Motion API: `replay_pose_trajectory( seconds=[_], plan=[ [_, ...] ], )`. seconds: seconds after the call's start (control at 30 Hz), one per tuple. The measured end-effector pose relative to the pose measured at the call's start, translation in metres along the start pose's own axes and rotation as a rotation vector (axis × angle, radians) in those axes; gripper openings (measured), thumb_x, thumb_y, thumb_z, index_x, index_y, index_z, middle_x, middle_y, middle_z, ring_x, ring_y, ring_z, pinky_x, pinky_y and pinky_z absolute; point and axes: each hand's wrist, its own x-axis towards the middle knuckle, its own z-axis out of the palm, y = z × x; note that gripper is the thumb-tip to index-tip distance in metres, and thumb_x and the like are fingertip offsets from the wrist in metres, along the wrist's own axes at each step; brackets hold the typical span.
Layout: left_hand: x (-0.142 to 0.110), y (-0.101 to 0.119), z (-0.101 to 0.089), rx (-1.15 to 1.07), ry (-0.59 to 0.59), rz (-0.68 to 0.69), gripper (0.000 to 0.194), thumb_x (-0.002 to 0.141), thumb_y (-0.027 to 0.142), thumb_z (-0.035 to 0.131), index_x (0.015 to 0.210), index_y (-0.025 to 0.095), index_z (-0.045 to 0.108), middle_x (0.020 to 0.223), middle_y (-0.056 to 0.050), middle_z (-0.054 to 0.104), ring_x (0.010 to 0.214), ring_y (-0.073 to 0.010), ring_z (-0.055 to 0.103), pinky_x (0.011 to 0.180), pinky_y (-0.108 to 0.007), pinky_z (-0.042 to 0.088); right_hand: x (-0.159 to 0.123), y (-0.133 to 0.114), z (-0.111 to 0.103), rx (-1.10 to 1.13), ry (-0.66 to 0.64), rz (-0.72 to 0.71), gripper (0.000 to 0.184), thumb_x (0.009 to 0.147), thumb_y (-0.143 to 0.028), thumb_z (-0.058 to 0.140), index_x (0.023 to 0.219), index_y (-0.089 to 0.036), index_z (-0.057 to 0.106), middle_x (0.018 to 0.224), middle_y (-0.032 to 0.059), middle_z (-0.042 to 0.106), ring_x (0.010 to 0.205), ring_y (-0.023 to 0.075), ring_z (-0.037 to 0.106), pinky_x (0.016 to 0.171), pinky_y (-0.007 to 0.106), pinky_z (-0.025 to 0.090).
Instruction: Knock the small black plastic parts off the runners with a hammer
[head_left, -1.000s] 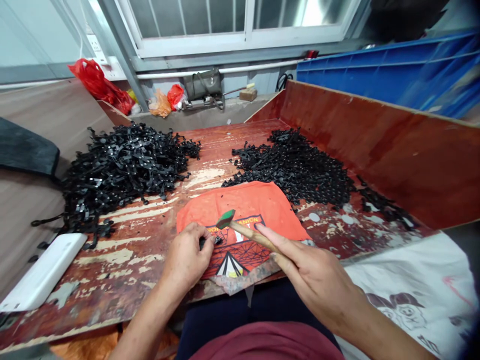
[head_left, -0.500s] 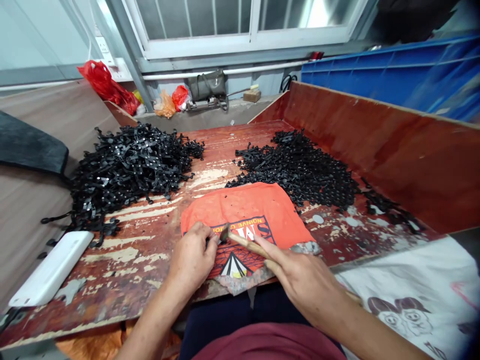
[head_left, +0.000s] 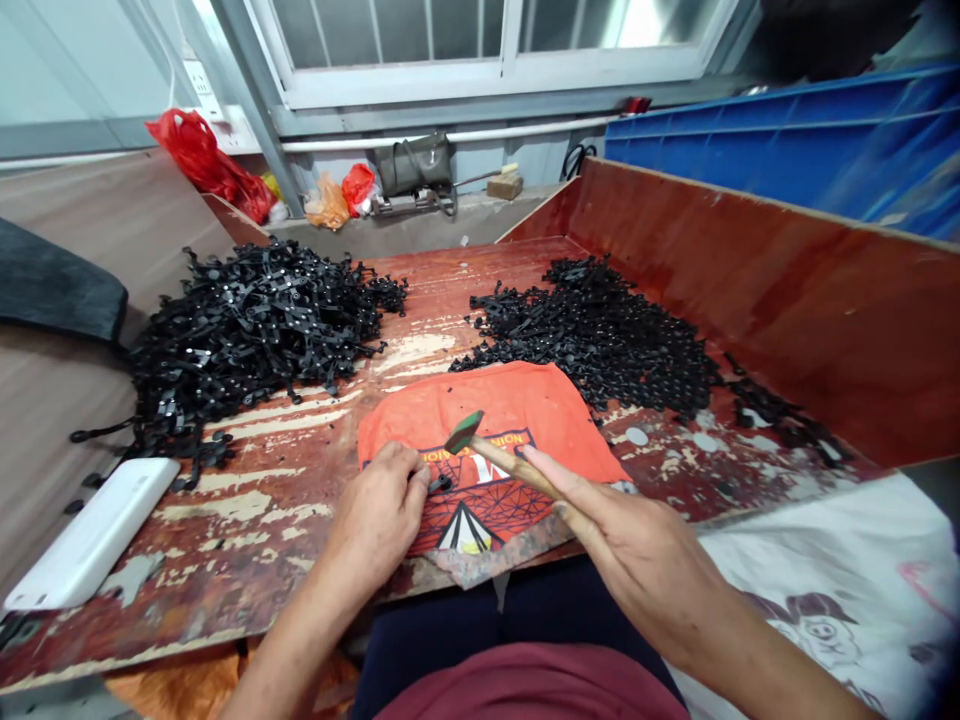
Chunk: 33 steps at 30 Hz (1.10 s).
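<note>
Left hand pinches one black part over the cloth, right hand grips a hammer near it; this part seems unfinished; whether left heap or right heap is done is unclear

Hammer: pale wooden handle, small head, part green, part dark. Held aslant in the right hand, head pointing toward the left hand, clear of the black part. That one's small, rounded end poking from the left-hand pinch, above orange cloth; remainder hidden from where I stand.
</note>
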Motion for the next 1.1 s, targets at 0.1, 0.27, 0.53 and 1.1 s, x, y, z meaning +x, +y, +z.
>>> replay_pose_trajectory(
  seconds=[0.1, 0.27, 0.53, 1.1],
  plan=[
    [0.001, -0.002, 0.002, -0.045, 0.030, 0.027, 0.017, 0.093, 0.023, 0.044, 0.077, 0.022, 0.050, 0.083, -0.004, 0.060, 0.081, -0.0212, 0.059, 0.074, -0.032, 0.041, -0.001, 0.002, -0.004, -0.037, -0.025, 0.006, 0.049, 0.105, -0.024, 0.034, 0.150, -0.042, 0.037, 0.125, -0.0029, 0.070, 0.100, 0.0182, 0.072, 0.095, 0.035, 0.056],
    [0.004, -0.001, 0.004, -0.079, 0.043, 0.006, 0.019, 0.089, 0.022, 0.048, 0.071, 0.022, 0.050, 0.079, -0.003, 0.059, 0.078, -0.0207, 0.058, 0.072, -0.031, 0.040, -0.001, 0.000, -0.009, -0.049, -0.074, -0.039, 0.052, 0.105, -0.022, 0.034, 0.152, -0.044, 0.031, 0.120, -0.0045, 0.072, 0.097, 0.0180, 0.073, 0.092, 0.034, 0.058],
    [0.002, 0.001, 0.005, -0.071, 0.066, -0.030, 0.008, 0.087, 0.018, 0.049, 0.081, 0.023, 0.049, 0.081, -0.002, 0.063, 0.079, -0.0208, 0.061, 0.071, -0.030, 0.039, -0.008, -0.007, -0.018, -0.062, 0.033, -0.091, 0.052, 0.104, -0.020, 0.033, 0.152, -0.039, 0.035, 0.126, -0.0018, 0.070, 0.099, 0.0180, 0.072, 0.088, 0.032, 0.058],
    [0.000, -0.002, 0.008, -0.149, 0.112, -0.035, 0.009, 0.086, 0.017, 0.051, 0.081, 0.023, 0.047, 0.078, 0.000, 0.060, 0.075, -0.0187, 0.059, 0.068, -0.028, 0.038, -0.002, -0.004, 0.000, -0.080, 0.078, -0.110, 0.055, 0.100, -0.017, 0.043, 0.151, -0.036, 0.039, 0.104, 0.0014, 0.077, 0.082, 0.0189, 0.075, 0.074, 0.028, 0.060]
  ],
)
